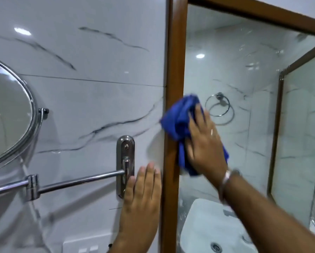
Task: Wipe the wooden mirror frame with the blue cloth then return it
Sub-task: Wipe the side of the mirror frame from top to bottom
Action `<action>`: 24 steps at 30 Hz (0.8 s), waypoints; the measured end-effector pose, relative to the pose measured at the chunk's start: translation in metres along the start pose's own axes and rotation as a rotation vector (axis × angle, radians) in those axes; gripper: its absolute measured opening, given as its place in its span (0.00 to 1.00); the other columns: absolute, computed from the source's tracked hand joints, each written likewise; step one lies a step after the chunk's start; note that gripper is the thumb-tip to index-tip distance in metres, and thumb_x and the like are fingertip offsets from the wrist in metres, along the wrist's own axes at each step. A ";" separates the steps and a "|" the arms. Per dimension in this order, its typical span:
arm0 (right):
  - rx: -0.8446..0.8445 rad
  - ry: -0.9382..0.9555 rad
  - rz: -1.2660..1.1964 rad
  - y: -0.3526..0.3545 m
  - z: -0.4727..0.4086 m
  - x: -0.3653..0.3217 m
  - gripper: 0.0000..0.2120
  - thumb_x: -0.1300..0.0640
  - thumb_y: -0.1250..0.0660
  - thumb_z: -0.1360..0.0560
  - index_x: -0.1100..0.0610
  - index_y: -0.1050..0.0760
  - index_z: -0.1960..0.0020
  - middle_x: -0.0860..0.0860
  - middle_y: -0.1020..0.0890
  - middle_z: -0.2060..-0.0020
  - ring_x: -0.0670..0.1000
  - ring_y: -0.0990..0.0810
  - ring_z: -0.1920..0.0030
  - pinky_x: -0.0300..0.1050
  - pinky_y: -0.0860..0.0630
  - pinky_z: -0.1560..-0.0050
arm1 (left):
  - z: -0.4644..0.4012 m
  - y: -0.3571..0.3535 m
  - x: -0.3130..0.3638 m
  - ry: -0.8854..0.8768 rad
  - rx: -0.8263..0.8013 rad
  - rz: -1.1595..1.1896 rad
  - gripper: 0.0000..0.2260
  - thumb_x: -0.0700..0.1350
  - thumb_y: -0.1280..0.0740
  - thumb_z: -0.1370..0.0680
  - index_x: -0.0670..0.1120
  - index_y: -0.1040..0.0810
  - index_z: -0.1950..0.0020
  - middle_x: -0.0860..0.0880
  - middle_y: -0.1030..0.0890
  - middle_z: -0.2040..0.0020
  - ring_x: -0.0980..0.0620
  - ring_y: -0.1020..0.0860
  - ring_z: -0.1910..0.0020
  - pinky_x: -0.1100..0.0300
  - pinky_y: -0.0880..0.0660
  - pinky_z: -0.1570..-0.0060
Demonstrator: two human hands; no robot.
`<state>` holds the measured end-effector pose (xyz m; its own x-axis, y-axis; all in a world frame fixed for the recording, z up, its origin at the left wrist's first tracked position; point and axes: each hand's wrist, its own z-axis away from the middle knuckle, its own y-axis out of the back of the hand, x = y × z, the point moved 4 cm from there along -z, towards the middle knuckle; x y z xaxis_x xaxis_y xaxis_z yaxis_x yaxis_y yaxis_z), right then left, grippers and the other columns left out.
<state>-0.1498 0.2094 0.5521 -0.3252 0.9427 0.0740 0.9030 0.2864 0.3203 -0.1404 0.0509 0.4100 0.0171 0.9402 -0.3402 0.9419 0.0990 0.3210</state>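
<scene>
The wooden mirror frame point(176, 61) runs down the middle of the head view as a brown vertical strip, with its top rail slanting off to the right. My right hand point(205, 143) presses a bunched blue cloth point(178, 119) flat against the frame's left strip and the glass edge, about halfway up. My left hand point(141, 194) lies flat on the marble wall just left of the frame, fingers together and pointing up, holding nothing. A bracelet sits on my right wrist.
A round chrome shaving mirror point(12, 114) on a jointed arm point(76, 180) sticks out from a wall plate point(125, 161) beside my left hand. A white socket point(85, 243) is low on the wall. The mirror reflects a towel ring point(219, 105), a basin point(213, 232) and a shower screen.
</scene>
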 end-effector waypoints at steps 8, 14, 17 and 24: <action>0.185 -0.029 -0.046 -0.003 -0.044 0.006 0.29 0.55 0.42 0.25 0.55 0.41 0.25 0.56 0.42 0.23 0.60 0.45 0.24 0.54 0.45 0.24 | 0.022 -0.039 0.005 0.011 0.132 0.077 0.27 0.47 0.41 0.23 0.42 0.31 0.24 0.40 0.35 0.23 0.42 0.38 0.23 0.46 0.50 0.23; -0.132 -0.027 -0.018 -0.090 0.224 -0.014 0.25 0.52 0.44 0.23 0.54 0.41 0.27 0.59 0.39 0.26 0.60 0.51 0.23 0.54 0.53 0.24 | 0.023 -0.044 0.005 0.003 0.150 0.035 0.30 0.49 0.43 0.22 0.41 0.38 0.21 0.40 0.40 0.21 0.40 0.43 0.21 0.46 0.54 0.23; -0.314 0.059 0.125 -0.106 0.307 -0.022 0.22 0.52 0.49 0.20 0.56 0.41 0.27 0.57 0.53 0.22 0.60 0.56 0.22 0.54 0.51 0.25 | 0.023 -0.044 0.006 -0.001 0.161 0.019 0.27 0.48 0.45 0.20 0.41 0.38 0.21 0.39 0.40 0.21 0.39 0.45 0.21 0.46 0.55 0.23; 0.017 -0.005 -0.094 -0.046 0.104 -0.011 0.30 0.53 0.40 0.29 0.62 0.38 0.28 0.62 0.41 0.27 0.63 0.47 0.25 0.58 0.48 0.26 | 0.020 -0.043 0.009 -0.018 0.197 0.042 0.31 0.50 0.39 0.24 0.40 0.35 0.23 0.38 0.39 0.22 0.40 0.42 0.22 0.46 0.52 0.24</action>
<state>-0.1582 0.2037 0.4383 -0.4072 0.9125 0.0399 0.8732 0.3762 0.3100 -0.1742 0.0484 0.3750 0.0619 0.9361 -0.3462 0.9877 -0.0075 0.1563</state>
